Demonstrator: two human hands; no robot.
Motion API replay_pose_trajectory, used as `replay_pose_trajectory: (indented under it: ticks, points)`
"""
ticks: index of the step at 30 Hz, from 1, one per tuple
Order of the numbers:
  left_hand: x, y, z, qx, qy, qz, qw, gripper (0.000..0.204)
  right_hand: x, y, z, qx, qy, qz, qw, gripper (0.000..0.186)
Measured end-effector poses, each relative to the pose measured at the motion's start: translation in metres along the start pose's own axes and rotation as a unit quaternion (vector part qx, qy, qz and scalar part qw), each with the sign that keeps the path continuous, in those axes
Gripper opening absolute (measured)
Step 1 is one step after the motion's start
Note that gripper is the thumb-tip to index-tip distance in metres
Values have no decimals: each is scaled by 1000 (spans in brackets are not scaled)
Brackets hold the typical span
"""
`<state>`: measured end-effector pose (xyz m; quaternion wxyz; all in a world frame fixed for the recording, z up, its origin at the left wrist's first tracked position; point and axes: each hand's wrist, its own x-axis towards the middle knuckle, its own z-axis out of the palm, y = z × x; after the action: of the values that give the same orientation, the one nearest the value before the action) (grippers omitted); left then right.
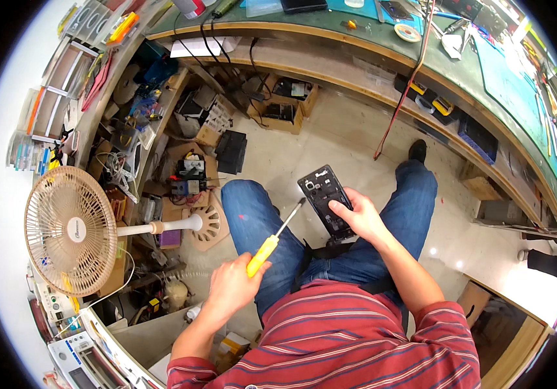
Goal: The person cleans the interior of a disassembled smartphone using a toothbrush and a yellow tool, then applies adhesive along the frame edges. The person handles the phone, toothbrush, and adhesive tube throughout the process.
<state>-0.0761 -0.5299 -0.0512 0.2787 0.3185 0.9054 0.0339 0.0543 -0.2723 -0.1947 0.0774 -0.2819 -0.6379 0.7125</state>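
My right hand (358, 216) grips a black opened phone (324, 198) above my lap, its inner side with small parts facing up. My left hand (231, 283) is closed around the yellow handle of a screwdriver (272, 240). The metal shaft points up and right, and its tip sits just left of the phone's edge, close to it. Whether the tip touches the phone I cannot tell. Both hands hover over my blue-jeaned legs.
A beige standing fan (71, 229) is at my left. Cluttered shelves with boxes and cables (161, 129) line the left. A curved green workbench (460, 71) with tools runs along the top and right. A red cable (403, 97) hangs from it.
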Motion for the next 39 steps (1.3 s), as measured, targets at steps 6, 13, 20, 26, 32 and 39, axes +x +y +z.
replay_pose_trajectory:
  ticks: [6,13,20,26,32,39]
  points:
    - [-17,8,15,9,-48,63,997,41,6,-11,8,105,62,36,992,25]
    - [-23,7,24,31,-73,57,995,42,16,-14,8,220,104,2,970,22]
    - [-19,18,15,-27,-98,76,992,45,16,-15,13,249,96,-5,964,22]
    - [-7,19,6,-48,-56,37,997,44,13,-19,15,266,89,-7,960,22]
    - [-9,15,9,2,-80,51,996,45,15,-16,13,254,96,-7,962,23]
    - [0,23,-12,-87,8,49,995,45,5,-22,19,241,52,6,969,22]
